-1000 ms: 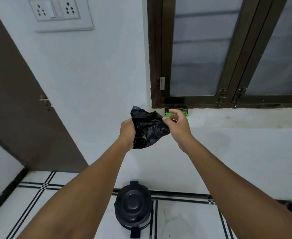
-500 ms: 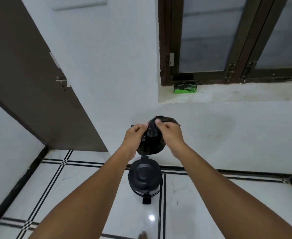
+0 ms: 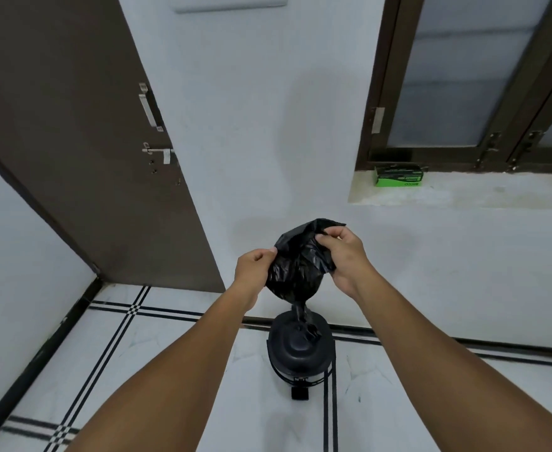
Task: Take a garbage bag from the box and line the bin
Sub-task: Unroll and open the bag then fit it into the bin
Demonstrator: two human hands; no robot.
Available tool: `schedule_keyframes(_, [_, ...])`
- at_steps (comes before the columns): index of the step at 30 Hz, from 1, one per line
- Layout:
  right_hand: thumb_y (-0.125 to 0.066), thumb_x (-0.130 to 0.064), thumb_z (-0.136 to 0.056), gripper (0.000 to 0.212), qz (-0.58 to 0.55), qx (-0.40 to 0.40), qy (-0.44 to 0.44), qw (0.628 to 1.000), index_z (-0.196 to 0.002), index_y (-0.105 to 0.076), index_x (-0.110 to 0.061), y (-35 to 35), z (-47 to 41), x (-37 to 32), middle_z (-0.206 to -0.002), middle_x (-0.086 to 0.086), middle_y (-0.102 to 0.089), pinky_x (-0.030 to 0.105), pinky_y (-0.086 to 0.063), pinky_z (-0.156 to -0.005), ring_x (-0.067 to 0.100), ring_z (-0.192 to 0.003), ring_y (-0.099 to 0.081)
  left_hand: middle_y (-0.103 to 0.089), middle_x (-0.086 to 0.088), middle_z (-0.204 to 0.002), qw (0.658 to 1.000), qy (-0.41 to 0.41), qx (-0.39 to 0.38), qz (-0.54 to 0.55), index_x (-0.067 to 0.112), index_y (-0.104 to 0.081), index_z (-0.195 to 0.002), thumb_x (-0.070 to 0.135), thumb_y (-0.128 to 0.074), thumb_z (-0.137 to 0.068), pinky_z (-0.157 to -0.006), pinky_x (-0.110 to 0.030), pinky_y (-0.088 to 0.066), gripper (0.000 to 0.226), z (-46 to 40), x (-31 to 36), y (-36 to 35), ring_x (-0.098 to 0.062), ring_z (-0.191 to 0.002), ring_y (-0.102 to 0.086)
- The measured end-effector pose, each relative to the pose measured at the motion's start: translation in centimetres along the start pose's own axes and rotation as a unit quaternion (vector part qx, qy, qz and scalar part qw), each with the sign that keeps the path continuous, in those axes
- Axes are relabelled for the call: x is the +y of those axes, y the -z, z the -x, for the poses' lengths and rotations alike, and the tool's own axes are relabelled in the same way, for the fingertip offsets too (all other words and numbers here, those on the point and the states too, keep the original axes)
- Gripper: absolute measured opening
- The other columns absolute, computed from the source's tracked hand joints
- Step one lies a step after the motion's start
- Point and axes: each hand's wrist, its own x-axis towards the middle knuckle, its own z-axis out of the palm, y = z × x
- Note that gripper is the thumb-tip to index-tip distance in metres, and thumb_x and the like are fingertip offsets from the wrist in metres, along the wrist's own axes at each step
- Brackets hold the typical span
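A crumpled black garbage bag hangs between my hands, its twisted tail dangling down toward the bin. My left hand pinches the bag's left edge and my right hand pinches its upper right edge. Directly below stands the black pedal bin on the floor with its lid closed and its foot pedal toward me. The green garbage bag box lies on the window ledge, up and to the right of my hands.
A brown door with a latch stands at the left. A dark-framed window sits above the ledge at the right. The floor is white tile with black lines.
My hands have come down from the ledge with the bag to above the bin. The bag has loosened and its tail now hangs down.
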Motion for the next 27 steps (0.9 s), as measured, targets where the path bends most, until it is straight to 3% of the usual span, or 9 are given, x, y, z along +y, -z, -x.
schedule_keyframes(3, [-0.061,0.003,-0.092,0.025,0.025,0.021,0.02,0.999,-0.109,-0.065,-0.015,-2.3,-0.7,0.8,-0.102,0.011,-0.072,0.037,-0.06,-0.078,0.024,-0.088,-0.07,-0.071,-0.003,-0.116,0.998,-0.002,0.011,-0.058,0.026,-0.07,-0.106,0.032,-0.068,-0.094,-0.101,-0.045,-0.055,0.013,-1.6,0.0,2.1,-0.027,-0.111,-0.067])
schedule_keyframes(7, [-0.063,0.004,-0.088,0.032,0.156,-0.008,0.058,0.986,-0.111,-0.069,-0.017,-3.6,-0.7,2.1,-0.105,0.006,-0.074,0.032,-0.06,-0.086,0.021,-0.096,-0.072,-0.074,0.001,-0.111,0.997,-0.011,-0.076,-0.026,0.022,-0.073,-0.104,0.059,-0.062,-0.093,-0.094,-0.039,-0.052,0.04,-1.7,1.3,2.2,-0.018,-0.103,-0.067])
schedule_keyframes(10, [-0.061,0.003,-0.088,0.028,0.203,-0.026,0.081,0.975,-0.104,-0.07,-0.018,-3.9,-1.1,2.0,-0.101,0.002,-0.073,0.019,-0.054,-0.076,0.015,-0.09,-0.069,-0.074,-0.001,-0.096,0.99,-0.033,-0.119,-0.07,0.014,-0.076,-0.102,0.039,-0.068,-0.095,-0.085,-0.034,-0.05,0.027,-2.6,2.0,1.6,-0.02,-0.091,-0.067])
schedule_keyframes(12, [-0.057,0.004,-0.09,0.029,0.234,-0.032,0.081,0.968,-0.108,-0.067,-0.016,-3.7,-1.5,1.9,-0.104,0.001,-0.07,0.016,-0.051,-0.073,0.011,-0.09,-0.067,-0.072,-0.006,-0.09,0.993,-0.027,-0.092,-0.065,0.01,-0.077,-0.095,0.024,-0.068,-0.096,-0.085,-0.041,-0.054,0.017,-3.2,2.0,1.2,-0.022,-0.086,-0.063])
schedule_keyframes(14, [-0.05,0.004,-0.092,0.029,0.252,-0.017,0.081,0.964,-0.108,-0.064,-0.016,-3.2,-1.9,1.7,-0.102,0.002,-0.067,0.019,-0.049,-0.069,0.013,-0.086,-0.064,-0.073,-0.006,-0.087,0.998,0.001,-0.048,-0.039,0.015,-0.078,-0.086,0.022,-0.068,-0.095,-0.087,-0.047,-0.058,0.015,-3.7,1.9,1.3,-0.023,-0.082,-0.064])
schedule_keyframes(18, [-0.035,0.0,-0.087,0.028,0.228,0.011,0.03,0.973,-0.086,-0.058,-0.015,-2.1,-2.8,0.9,-0.081,0.008,-0.058,0.03,-0.042,-0.064,0.024,-0.076,-0.053,-0.073,-0.009,-0.095,0.999,0.037,0.028,0.019,0.013,-0.072,-0.085,0.016,-0.064,-0.098,-0.074,-0.033,-0.058,0.016,-5.1,1.8,2.0,-0.025,-0.086,-0.067])
schedule_keyframes(21, [-0.046,-0.026,-0.083,0.015,0.156,0.002,-0.034,0.987,-0.085,-0.058,-0.017,-1.3,-3.0,0.3,-0.083,0.005,-0.061,0.036,-0.043,-0.072,0.025,-0.08,-0.056,-0.067,-0.011,-0.101,0.996,0.035,0.076,0.022,0.017,-0.058,-0.089,0.009,-0.063,-0.096,-0.078,-0.038,-0.062,0.012,-5.6,1.7,1.9,-0.027,-0.087,-0.066])
schedule_keyframes(23, [-0.061,-0.046,-0.086,0.034,0.193,-0.017,-0.02,0.981,-0.093,-0.062,-0.012,-0.8,-3.3,0.2,-0.091,0.004,-0.07,0.037,-0.05,-0.078,0.023,-0.084,-0.065,-0.06,-0.007,-0.094,0.995,-0.001,0.092,-0.028,0.021,-0.05,-0.084,0.003,-0.058,-0.094,-0.064,-0.033,-0.054,0.022,-5.5,1.8,1.5,-0.023,-0.076,-0.056])
schedule_keyframes(27, [-0.07,-0.017,-0.088,0.018,0.407,0.006,0.097,0.908,-0.093,-0.053,-0.013,0.0,-4.1,0.8,-0.085,-0.001,-0.056,0.027,-0.042,-0.063,0.019,-0.079,-0.054,-0.063,0.0,-0.084,0.979,-0.077,0.025,-0.188,0.017,-0.065,-0.074,-0.014,-0.034,-0.086,-0.049,-0.018,-0.039,0.045,-4.9,2.5,0.5,-0.017,-0.071,-0.055])
